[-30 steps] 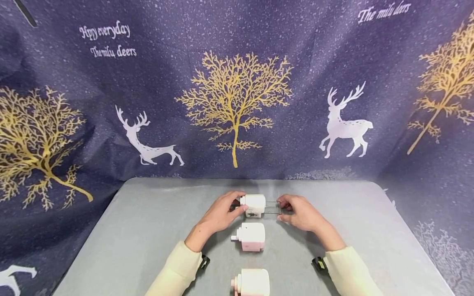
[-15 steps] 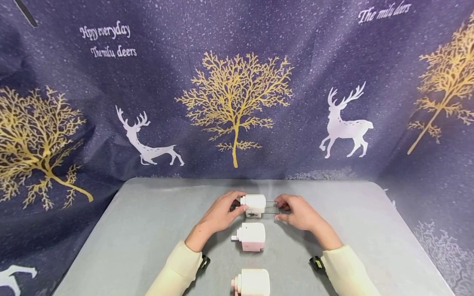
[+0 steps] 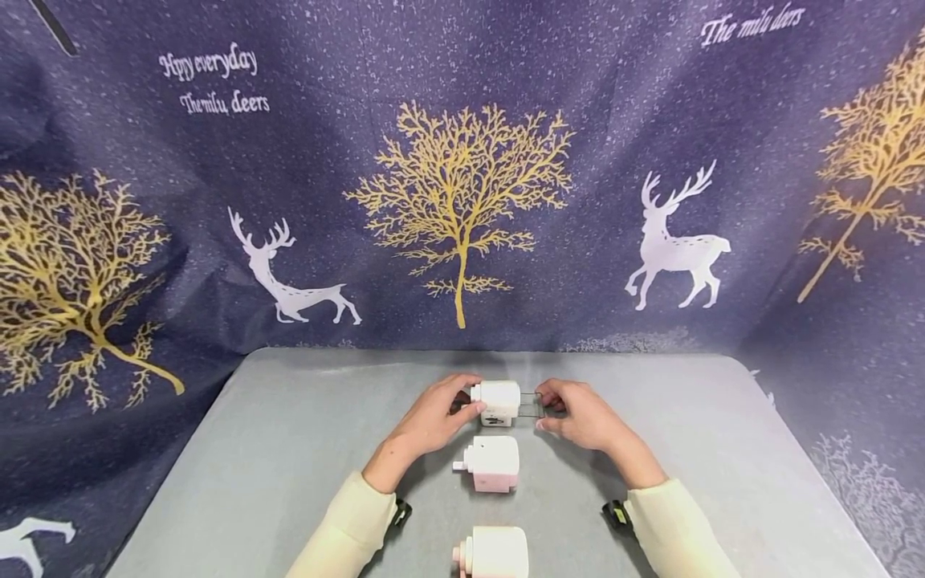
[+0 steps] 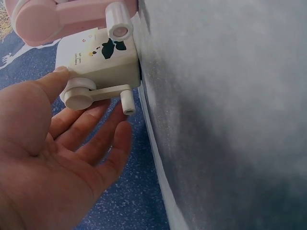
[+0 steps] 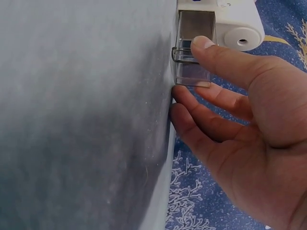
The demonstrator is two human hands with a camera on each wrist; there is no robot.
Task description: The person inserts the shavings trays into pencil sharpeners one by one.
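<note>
At the far side of the table, a cream crank pencil sharpener [image 3: 500,395] with a dark green leaf print stands with its handle to the left. My left hand [image 3: 432,419] holds it from the crank end, thumb on the near side and fingers reaching round the far side. Its crank [image 4: 108,93] shows in the left wrist view. From the opposite end sticks out a clear drawer [image 5: 193,73] with a thin dark frame. Between thumb and fingers, my right hand [image 3: 587,416] pinches the drawer's outer end.
Nearer to me stand a white and pink pencil sharpener [image 3: 495,464] and another pale pink one [image 3: 499,554], cut off by the frame's bottom, both in line with the first. A grey table [image 3: 289,449] lies beneath; a blue cloth with deer and trees hangs behind.
My right hand has shifted slightly left, and less of the clear drawer sticks out of the sharpener. The left hand keeps its place on the body.
</note>
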